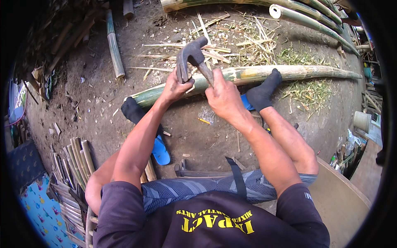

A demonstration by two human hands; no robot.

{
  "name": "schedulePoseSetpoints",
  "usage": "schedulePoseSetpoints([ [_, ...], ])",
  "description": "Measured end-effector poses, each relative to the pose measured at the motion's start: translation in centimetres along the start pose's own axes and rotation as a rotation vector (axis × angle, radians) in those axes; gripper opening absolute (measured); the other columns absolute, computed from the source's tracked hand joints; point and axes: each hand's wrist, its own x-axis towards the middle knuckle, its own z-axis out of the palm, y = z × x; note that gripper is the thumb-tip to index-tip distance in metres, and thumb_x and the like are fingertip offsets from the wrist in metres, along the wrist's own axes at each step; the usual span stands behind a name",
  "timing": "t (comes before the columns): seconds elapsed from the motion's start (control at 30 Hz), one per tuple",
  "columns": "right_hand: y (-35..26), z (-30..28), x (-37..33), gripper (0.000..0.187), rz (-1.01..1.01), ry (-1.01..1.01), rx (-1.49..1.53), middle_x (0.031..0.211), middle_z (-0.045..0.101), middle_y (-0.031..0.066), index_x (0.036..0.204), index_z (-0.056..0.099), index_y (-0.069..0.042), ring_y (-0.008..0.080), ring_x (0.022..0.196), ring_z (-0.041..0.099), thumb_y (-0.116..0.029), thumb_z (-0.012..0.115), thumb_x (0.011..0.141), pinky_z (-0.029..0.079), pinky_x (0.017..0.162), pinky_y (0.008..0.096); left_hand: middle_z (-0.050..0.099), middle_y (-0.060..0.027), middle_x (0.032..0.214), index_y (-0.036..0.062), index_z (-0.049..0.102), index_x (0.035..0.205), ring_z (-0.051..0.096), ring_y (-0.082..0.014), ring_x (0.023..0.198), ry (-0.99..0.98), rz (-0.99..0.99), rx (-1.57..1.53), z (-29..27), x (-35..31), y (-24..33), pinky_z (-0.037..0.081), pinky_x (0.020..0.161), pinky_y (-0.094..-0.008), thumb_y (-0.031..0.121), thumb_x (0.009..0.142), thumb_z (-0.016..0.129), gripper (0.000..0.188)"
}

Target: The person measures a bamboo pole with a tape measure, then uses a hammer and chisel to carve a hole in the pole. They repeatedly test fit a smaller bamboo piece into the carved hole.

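My right hand (225, 97) is wrapped round the handle of a claw hammer (191, 53), its dark metal head raised above a bamboo pole. My left hand (175, 87) is closed right at the lower end of the hammer's claw. Whether it grips the claw itself or something small under it, I cannot tell. Below both hands a thick green bamboo pole (252, 73) lies across the ground, pale and scraped along its upper side. My feet, in dark socks, rest against it, the left near its thick end and the right farther along.
Bamboo shavings and split strips (258, 43) litter the dirt beyond the pole. More bamboo poles (308, 22) lie at the far right. A shorter bamboo piece (114, 45) is at the far left. A blue slipper (160, 151) and cut bamboo sticks (78, 159) are near my left leg.
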Motion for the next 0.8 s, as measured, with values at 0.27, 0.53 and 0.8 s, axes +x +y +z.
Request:
schedulePoseSetpoints([
  [0.27,-2.6,-1.9,1.6,0.026,-0.145,-0.108,-0.155,0.077,0.069,0.0279,0.107,0.045,0.001,0.0486,0.077,0.070,-0.013,0.061,0.092,0.056,0.069,0.0581,0.064,-0.0016,0.107,0.0057,0.054,0.127,0.060,-0.0118,0.097,0.067,0.060,-0.026,0.2,-0.4,-2.0,0.050,0.091,-0.0312,0.010,0.082,0.080,0.052],
  [0.53,0.9,2.4,-0.2,0.017,0.072,-0.416,-0.383,0.083,0.071,0.0308,0.105,0.051,0.001,0.0453,0.080,0.074,-0.007,0.053,0.091,0.058,0.069,0.0565,0.057,-0.0222,0.145,0.0078,0.054,0.144,0.053,-0.0348,0.136,-0.088,0.160,0.189,0.3,-2.1,-5.2,0.040,0.114,-0.0399,0.021,0.072,0.087,0.080],
  [0.8,6.0,3.5,-2.2,0.024,0.293,-0.100,-0.030,0.086,0.067,0.0332,0.109,0.049,0.000,0.0538,0.088,0.066,-0.011,0.056,0.089,0.052,0.076,0.0594,0.070,-0.0209,0.109,0.0071,0.060,0.123,0.069,-0.0384,0.102,0.081,0.151,0.375,2.0,-1.4,-0.7,0.055,0.088,-0.0442,0.022,0.074,0.088,0.059],
])
